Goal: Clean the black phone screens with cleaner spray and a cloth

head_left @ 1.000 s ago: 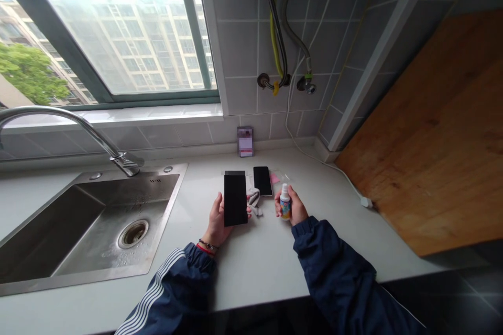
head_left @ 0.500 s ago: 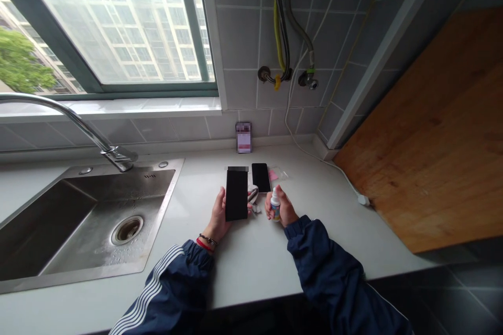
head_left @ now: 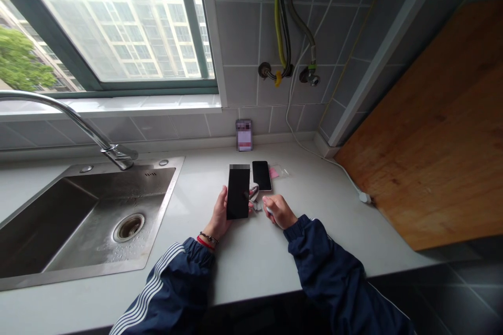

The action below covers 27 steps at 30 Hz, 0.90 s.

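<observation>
My left hand is wrapped round a black smartphone, its dark face turned up toward me. To the right of it, my right hand is closed round a small white spray bottle; only a bit of the bottle shows past the fingers, which point toward the phone. A second phone with a dark screen lies on the counter behind my hands. Crumpled whitish material lies between the two phones, partly hidden by my left hand.
A third phone, screen lit, leans against the tiled wall. A pink slip and clear plastic lie by the second phone. The steel sink with its faucet is on the left; a white cable with a plug lies right.
My right hand has turned over, tipping the spray bottle toward the phone, so its label and upright nozzle no longer show. The phone in my left hand has shifted very slightly.
</observation>
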### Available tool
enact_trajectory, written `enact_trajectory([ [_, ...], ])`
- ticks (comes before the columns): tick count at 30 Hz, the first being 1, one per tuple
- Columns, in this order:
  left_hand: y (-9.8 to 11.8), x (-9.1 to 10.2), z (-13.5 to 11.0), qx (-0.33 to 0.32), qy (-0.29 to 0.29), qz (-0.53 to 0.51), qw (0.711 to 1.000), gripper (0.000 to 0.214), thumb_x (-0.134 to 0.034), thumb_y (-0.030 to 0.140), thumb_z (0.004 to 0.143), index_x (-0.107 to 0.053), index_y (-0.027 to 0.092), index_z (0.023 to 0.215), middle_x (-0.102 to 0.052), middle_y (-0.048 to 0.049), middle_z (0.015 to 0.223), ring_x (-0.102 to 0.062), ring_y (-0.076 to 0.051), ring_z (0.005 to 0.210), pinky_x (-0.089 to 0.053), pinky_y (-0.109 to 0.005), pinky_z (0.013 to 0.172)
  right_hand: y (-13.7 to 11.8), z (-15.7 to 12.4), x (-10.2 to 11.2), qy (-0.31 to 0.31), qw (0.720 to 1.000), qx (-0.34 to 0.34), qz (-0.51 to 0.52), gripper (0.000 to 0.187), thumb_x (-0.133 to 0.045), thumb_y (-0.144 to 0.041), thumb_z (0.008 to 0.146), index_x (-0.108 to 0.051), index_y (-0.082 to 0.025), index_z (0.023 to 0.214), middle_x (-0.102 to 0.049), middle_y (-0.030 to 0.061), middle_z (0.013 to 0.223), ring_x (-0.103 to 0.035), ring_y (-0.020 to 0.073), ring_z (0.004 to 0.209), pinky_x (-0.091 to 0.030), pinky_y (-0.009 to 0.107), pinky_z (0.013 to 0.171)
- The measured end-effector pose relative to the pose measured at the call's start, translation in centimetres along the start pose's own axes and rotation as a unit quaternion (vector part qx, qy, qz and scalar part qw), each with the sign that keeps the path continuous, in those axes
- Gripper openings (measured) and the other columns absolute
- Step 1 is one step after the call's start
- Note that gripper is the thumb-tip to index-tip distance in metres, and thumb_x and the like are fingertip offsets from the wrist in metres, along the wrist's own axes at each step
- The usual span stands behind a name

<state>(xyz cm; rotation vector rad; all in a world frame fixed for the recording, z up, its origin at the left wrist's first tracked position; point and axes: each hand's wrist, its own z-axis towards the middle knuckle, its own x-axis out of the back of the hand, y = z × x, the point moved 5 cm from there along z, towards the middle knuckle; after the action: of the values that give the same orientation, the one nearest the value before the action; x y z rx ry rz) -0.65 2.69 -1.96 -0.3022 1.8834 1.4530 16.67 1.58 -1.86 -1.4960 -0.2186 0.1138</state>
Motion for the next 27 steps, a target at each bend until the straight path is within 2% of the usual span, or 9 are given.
enact_trajectory([
  [8,0.1,0.1,0.1,-0.002,0.008,0.006,1.000,0.068,-0.041,0.065,0.098,-0.065,0.008,0.127,-0.072,-0.0219,0.119,-0.073,-0.028,0.079,-0.059,-0.042,0.075,0.3,-0.2,0.2,0.004,1.000,0.015,-0.001,0.071,-0.051,-0.080,0.088,-0.051,-0.020,0.050,-0.043,-0.0026,0.041,-0.036,0.0084,0.035,-0.026,0.024,0.039],
  [13,-0.1,0.2,0.1,0.001,0.004,0.009,1.000,0.069,-0.041,0.065,0.098,-0.063,0.008,0.131,-0.074,-0.0217,0.115,-0.074,-0.030,0.082,-0.059,-0.044,0.077,0.2,-0.2,-0.1,-0.008,1.000,0.009,0.009,0.075,-0.040,-0.085,0.089,-0.052,-0.020,0.051,-0.042,-0.0022,0.040,-0.038,0.0087,0.033,-0.028,0.023,0.038],
  [19,-0.4,0.1,0.3,0.012,-0.017,-0.017,1.000,0.071,-0.047,0.065,0.096,-0.054,0.012,0.143,-0.073,-0.0215,0.118,-0.074,-0.036,0.097,-0.058,-0.047,0.083,0.1,0.0,-0.8,-0.024,1.000,-0.001,-0.005,0.070,-0.053,-0.073,0.092,-0.052,-0.019,0.047,-0.043,-0.0022,0.037,-0.034,0.0072,0.032,-0.023,0.023,0.037],
  [23,-0.3,0.2,0.3,0.005,-0.012,-0.021,1.000,0.067,-0.043,0.064,0.098,-0.056,0.013,0.139,-0.073,-0.0207,0.119,-0.075,-0.034,0.093,-0.059,-0.046,0.082,0.5,-0.2,0.1,0.012,1.000,0.010,-0.008,0.069,-0.056,-0.071,0.091,-0.052,-0.020,0.046,-0.044,-0.0016,0.039,-0.036,0.0083,0.036,-0.024,0.023,0.039],
  [27,0.0,0.1,0.3,0.002,-0.008,-0.016,1.000,0.069,-0.041,0.066,0.097,-0.060,0.009,0.132,-0.072,-0.0229,0.118,-0.075,-0.031,0.082,-0.059,-0.046,0.076,1.1,-0.2,1.9,0.090,0.996,0.015,0.007,0.066,-0.056,-0.076,0.089,-0.054,-0.021,0.053,-0.044,-0.0025,0.041,-0.036,0.0095,0.037,-0.025,0.024,0.040],
])
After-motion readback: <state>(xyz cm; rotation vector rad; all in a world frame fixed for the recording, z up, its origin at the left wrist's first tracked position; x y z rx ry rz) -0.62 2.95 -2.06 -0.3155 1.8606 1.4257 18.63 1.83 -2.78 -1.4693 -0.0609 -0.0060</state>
